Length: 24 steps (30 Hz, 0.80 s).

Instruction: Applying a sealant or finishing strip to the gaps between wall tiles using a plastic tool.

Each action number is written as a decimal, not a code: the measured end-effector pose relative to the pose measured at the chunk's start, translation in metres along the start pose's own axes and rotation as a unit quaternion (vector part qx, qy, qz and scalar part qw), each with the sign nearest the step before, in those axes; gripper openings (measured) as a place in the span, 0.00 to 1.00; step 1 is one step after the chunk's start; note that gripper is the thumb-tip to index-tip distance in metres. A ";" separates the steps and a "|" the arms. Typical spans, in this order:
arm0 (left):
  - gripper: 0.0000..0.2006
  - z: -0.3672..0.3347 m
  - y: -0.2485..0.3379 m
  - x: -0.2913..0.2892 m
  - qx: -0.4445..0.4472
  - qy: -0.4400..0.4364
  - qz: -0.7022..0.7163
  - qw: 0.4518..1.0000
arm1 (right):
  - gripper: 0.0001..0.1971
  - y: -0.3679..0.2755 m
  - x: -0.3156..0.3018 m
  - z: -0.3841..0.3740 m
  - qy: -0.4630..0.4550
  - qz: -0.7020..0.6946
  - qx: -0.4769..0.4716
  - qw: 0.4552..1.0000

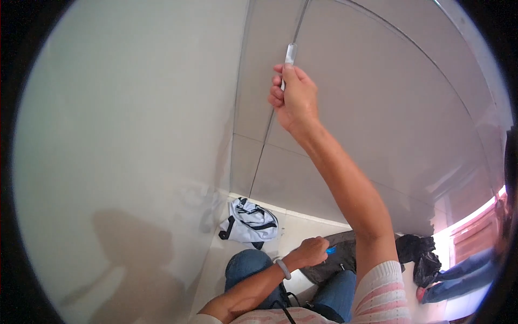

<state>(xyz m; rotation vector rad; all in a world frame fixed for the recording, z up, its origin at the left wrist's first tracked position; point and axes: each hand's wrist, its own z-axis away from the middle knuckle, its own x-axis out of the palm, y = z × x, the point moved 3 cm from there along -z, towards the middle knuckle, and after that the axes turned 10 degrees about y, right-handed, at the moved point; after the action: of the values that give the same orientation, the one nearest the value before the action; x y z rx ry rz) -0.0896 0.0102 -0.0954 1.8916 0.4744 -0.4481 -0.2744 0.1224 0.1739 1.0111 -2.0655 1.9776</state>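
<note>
My right hand (pixel 295 96) is raised high and closed around a slim, flat, pale tool (pixel 291 53). The tool's upper end sticks out past my thumb and lies along a dark vertical joint (pixel 262 146) between large beige wall tiles. Whether the tip touches the joint I cannot tell. Low down, in front of my lap, my left hand (pixel 312 251) is closed on a small blue thing (pixel 331 250). Only an end of that thing shows beyond my fingers, so its kind is hidden. A grey band (pixel 283 269) circles my left wrist.
A smooth pale wall (pixel 124 119) rises at the left and meets the tiled wall (pixel 372 108) in a corner. On the floor there lie a white and black bag (pixel 251 222), a dark grey cloth-like item (pixel 341 264) and black plastic bags (pixel 426 264). Another person's legs (pixel 464 278) show at the right.
</note>
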 end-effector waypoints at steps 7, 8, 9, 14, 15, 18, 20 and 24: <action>0.08 0.003 0.010 0.011 -0.015 -0.058 -0.024 0.998 | 0.08 0.025 -0.015 0.011 -0.006 0.016 0.030 0.999; 0.08 0.004 0.012 0.012 -0.018 -0.060 -0.029 0.998 | 0.09 0.028 -0.018 0.012 -0.001 0.022 0.030 0.999; 0.08 0.006 0.012 0.013 -0.022 -0.060 -0.029 0.998 | 0.09 0.031 -0.019 0.013 -0.001 0.021 0.033 0.999; 0.07 0.008 0.020 0.008 0.007 -0.052 -0.028 0.998 | 0.09 0.048 -0.029 0.014 -0.006 0.015 0.029 0.999; 0.07 0.008 0.022 0.008 0.006 -0.052 -0.027 0.998 | 0.09 0.051 -0.031 0.014 -0.005 0.015 0.030 0.999; 0.07 0.009 0.026 0.010 0.011 -0.073 -0.047 0.996 | 0.09 0.059 -0.036 0.014 0.001 0.003 0.035 0.999; 0.08 0.012 0.026 0.010 0.035 -0.052 -0.053 0.997 | 0.09 0.066 -0.038 0.015 0.008 0.000 0.039 0.999; 0.10 0.014 0.021 0.017 0.032 -0.083 -0.067 0.994 | 0.10 0.084 -0.047 0.014 0.019 -0.010 0.014 1.000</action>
<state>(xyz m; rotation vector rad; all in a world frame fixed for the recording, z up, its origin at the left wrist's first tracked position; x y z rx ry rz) -0.0653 -0.0080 -0.0922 1.8719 0.4826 -0.7105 -0.2767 0.1222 0.0768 0.9871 -2.0056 2.0059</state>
